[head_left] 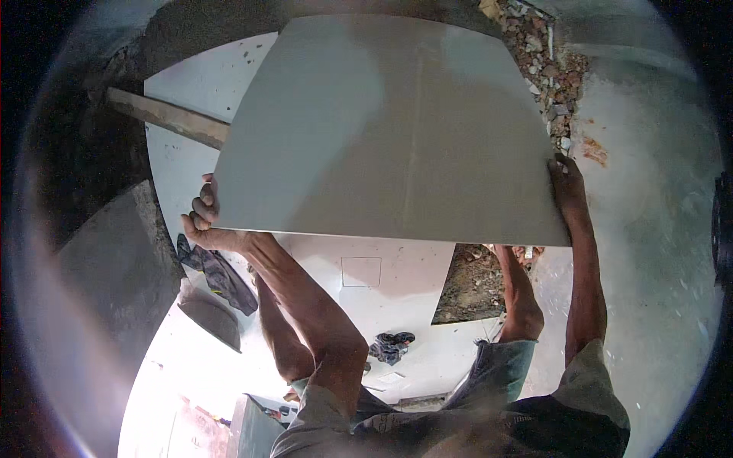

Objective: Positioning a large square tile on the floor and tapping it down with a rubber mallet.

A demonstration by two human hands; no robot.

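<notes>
A large grey rectangular tile or board (382, 122) fills the upper middle, held level over the floor. My left hand (205, 217) grips its near left corner, fingers curled round the left edge. My right hand (566, 183) holds the right edge a little above the near corner, its fingers wrapped there and partly hidden. My bare legs show below the board's near edge.
Beneath are white floor tiles (397, 290), a bare rubble patch (466, 290), broken rubble (546, 69) along the right wall (641, 229), a wooden plank (160, 114) at upper left, dark cloths (221, 275) (391, 347) and a grey curved object (210, 317).
</notes>
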